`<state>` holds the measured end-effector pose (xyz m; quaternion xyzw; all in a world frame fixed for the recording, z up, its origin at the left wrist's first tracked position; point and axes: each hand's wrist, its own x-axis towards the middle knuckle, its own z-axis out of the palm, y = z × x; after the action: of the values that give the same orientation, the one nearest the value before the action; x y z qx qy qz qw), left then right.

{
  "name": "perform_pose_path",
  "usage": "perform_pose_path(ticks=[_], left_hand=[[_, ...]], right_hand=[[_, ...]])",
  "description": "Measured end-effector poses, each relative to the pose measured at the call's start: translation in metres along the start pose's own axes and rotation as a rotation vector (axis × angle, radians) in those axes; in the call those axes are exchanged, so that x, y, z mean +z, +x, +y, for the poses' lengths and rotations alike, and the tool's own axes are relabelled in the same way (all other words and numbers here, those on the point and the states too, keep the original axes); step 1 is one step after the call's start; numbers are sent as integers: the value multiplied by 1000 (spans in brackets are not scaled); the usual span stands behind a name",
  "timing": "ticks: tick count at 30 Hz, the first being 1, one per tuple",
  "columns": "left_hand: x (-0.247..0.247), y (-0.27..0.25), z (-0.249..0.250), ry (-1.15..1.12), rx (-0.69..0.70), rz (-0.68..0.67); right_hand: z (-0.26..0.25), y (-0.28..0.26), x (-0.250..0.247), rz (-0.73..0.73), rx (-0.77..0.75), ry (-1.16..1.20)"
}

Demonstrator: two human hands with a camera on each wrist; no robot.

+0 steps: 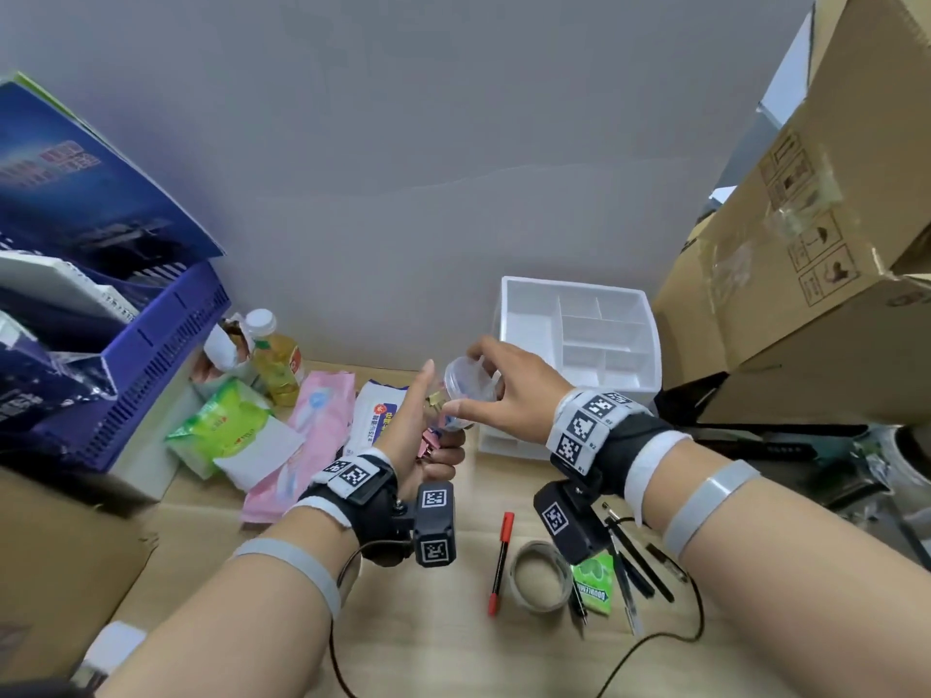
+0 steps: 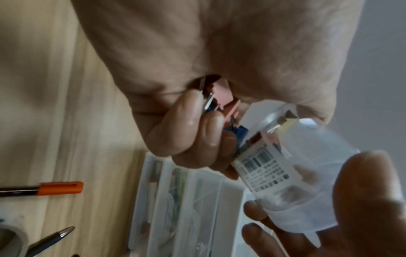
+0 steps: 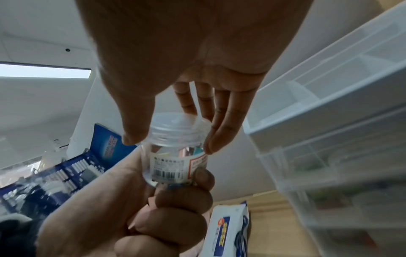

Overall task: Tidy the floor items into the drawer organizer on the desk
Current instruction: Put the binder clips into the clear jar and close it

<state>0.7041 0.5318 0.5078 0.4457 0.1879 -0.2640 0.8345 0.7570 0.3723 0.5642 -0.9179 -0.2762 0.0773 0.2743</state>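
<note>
A small clear jar (image 1: 468,387) with a barcode label and a clear lid is held in the air in front of the white drawer organizer (image 1: 524,304). My right hand (image 1: 504,390) grips the jar from above, thumb and fingers round its lid end (image 3: 175,125). Coloured clips show inside the jar (image 3: 175,156). My left hand (image 1: 433,445) is just under it, thumb straight up, lower fingers curled round pink and blue binder clips (image 2: 224,97). The base of the jar (image 2: 307,173) touches the left hand's fingers (image 2: 197,130). The organizer's top compartments look empty; its clear drawers (image 2: 175,200) hold small items.
On the wooden desk near me lie a red marker (image 1: 501,561), a tape roll (image 1: 541,576), a green gum pack (image 1: 597,581) and black pens (image 1: 635,561). Wipe packs (image 1: 375,415), a bottle (image 1: 274,360) and a blue file tray (image 1: 151,355) stand left. Cardboard boxes (image 1: 806,244) rise at right.
</note>
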Motion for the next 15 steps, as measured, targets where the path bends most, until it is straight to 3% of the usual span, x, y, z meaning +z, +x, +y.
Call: perform_pose_path(ticks=[4,8,10,15], left_hand=[[-26,-1,-20,-7,-67,81],[-55,-1,-37,-85,-72,175],[-71,-2,-46,-106,-78,198],[-104,-5,-76,-123,-135,255]], right_hand=[[0,-4,24,-141,-174,-96],[-2,-7,40,-184,-285,-187],[1,-11,51,-166,-213,-114],[31,-36,108,-115,203,168]])
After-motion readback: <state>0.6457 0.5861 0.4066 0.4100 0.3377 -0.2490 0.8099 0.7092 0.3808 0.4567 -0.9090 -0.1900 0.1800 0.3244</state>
